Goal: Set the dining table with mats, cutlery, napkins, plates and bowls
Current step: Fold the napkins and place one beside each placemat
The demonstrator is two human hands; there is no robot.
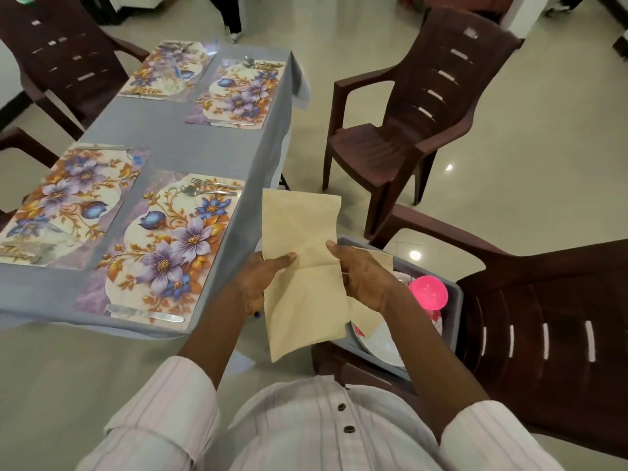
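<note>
While held up at frame centre, napkin (302, 229) spans both hands, just right of the worktop (204, 147) | left hand (260, 283) pinches its left edge, thumb in front | right hand (365, 277) pinches its right edge | mats (163, 249) with cutlery (207, 188) lie on worktop, left | bowl (428, 294) and plates (384, 345) in tub (458, 295), lower right

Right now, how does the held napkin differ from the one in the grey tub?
The held napkin hangs opened out, pinched by the left hand and right hand; the tub napkin lies in the grey tub. The held napkin shows nearly whole; the tub napkin is mostly hidden behind the right hand. Both are plain beige.
</note>
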